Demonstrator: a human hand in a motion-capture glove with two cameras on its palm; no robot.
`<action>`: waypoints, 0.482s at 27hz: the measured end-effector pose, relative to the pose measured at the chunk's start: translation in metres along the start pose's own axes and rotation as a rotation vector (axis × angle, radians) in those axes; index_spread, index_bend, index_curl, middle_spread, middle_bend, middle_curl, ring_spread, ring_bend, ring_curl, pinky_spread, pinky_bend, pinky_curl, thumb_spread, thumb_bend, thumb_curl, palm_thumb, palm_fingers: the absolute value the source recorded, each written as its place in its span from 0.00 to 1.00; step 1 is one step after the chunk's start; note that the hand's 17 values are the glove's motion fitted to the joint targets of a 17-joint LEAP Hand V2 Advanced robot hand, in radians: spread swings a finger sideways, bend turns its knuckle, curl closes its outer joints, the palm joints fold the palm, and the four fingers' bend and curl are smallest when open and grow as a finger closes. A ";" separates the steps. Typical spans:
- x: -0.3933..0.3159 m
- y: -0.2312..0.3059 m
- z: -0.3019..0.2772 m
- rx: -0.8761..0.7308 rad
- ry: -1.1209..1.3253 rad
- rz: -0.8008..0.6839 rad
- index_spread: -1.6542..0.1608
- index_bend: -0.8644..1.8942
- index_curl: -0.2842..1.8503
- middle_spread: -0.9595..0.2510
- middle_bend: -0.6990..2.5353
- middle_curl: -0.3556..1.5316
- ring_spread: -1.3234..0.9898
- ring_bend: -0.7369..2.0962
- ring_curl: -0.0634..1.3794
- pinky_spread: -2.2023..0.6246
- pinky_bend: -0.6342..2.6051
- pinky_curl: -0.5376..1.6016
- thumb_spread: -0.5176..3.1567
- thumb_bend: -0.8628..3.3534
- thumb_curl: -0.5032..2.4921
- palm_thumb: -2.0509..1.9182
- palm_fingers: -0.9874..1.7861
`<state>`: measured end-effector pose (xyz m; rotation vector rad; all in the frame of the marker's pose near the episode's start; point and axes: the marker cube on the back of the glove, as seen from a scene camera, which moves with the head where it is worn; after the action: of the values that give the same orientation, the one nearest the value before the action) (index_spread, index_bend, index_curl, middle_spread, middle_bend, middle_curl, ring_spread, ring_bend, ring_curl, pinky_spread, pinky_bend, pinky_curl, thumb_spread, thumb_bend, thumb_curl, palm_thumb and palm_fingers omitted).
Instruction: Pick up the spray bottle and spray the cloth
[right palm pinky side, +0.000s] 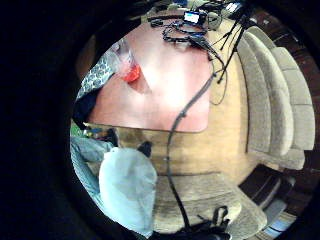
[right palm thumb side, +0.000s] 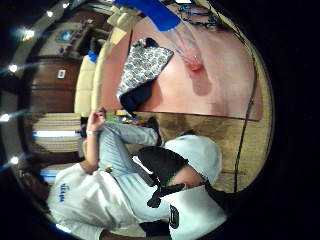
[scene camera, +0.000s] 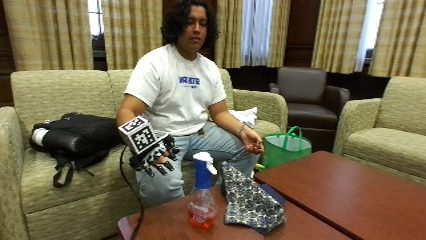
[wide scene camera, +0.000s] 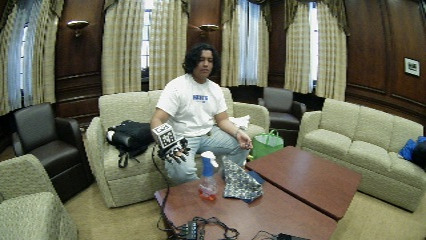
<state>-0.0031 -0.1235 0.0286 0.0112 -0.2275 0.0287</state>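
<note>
The spray bottle (scene camera: 202, 200) stands upright on the surface (scene camera: 166, 222), near the edge that faces the person. It has a white trigger head, a blue neck and a clear body with orange-red liquid at the bottom. The cloth (scene camera: 247, 202), dark with a pale pattern, lies just beside the spray bottle on the side away from the gloved hand; one corner is lifted above the surface, toward the bare hand (scene camera: 251, 143), but whether that hand holds it cannot be told. A blue item shows under the cloth's far edge.

The right hand (scene camera: 154, 155) hangs in the air above and beside the spray bottle, on the person's side of it, clear of the bottle and of the surface. The grip is apart: the fingers (scene camera: 162, 167) point downward, spread and relaxed, and hold nothing.

A black bag (scene camera: 74, 135) lies on the couch (scene camera: 46, 90) beside the person. A green bag (scene camera: 285, 147) stands on the floor behind the cloth.
</note>
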 end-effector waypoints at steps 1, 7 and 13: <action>0.000 -0.007 0.001 0.008 -0.034 0.006 0.67 0.36 0.21 0.70 0.31 0.35 0.52 0.42 0.22 0.86 0.31 0.39 0.37 0.20 0.26 0.59 0.43; -0.007 -0.052 0.013 0.065 -0.220 0.067 0.68 0.35 0.21 0.70 0.31 0.35 0.51 0.43 0.23 0.85 0.31 0.39 0.37 0.20 0.27 0.60 0.43; -0.015 -0.092 0.028 0.124 -0.469 0.140 0.68 0.35 0.21 0.70 0.31 0.36 0.51 0.43 0.24 0.85 0.32 0.40 0.37 0.20 0.27 0.60 0.43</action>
<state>-0.0215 -0.2166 0.0518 0.1269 -0.6954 0.1808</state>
